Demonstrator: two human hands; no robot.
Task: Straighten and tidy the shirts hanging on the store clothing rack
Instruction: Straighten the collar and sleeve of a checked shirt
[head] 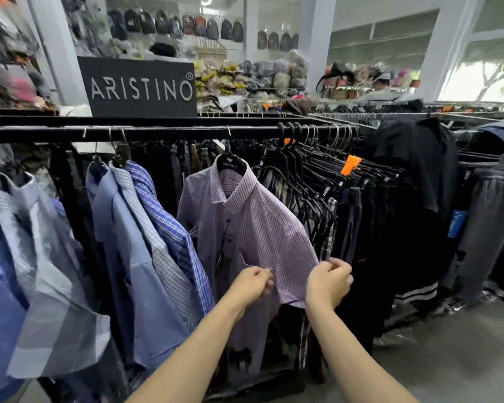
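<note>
Shirts hang on the long black metal rail (157,132), and we hold the pink checked cotton shirt (256,228) in the middle.

Our left hand (252,283) pinches the front edge of the pink checked shirt, low down under the rail. Our right hand (329,282) has its fingers curled round the sleeve hem of the same shirt. It hangs from a black plastic hanger (231,165) under the rail. Blue striped and checked shirts (146,242) hang left of it, below the black ARISTINO sign (140,88) that stands above the rail.
</note>
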